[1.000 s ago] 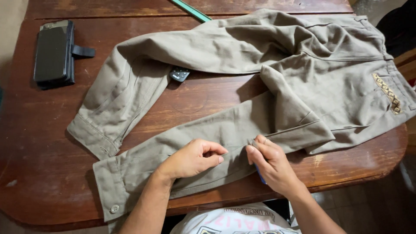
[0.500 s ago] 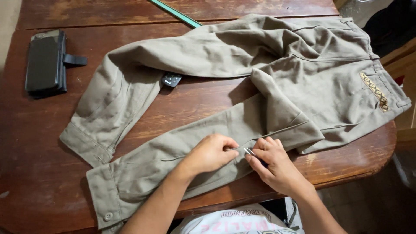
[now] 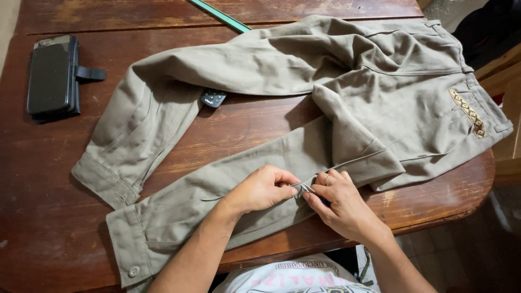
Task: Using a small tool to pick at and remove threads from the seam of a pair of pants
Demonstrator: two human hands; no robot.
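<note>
Head view: I had both hands, left (image 3: 264, 189) and right (image 3: 342, 203), fingers pinched narrow on the trousers' (image 3: 304, 108) near leg seam around a thin metal tool (image 3: 305, 188); work looked barely begun.

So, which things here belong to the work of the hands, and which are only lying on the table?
In use:
- khaki garment
- left hand, pinching its fabric
- right hand, with a small metal tool

Lying about:
- black phone case
- small dark remote
- green ruler
- wooden table
</note>
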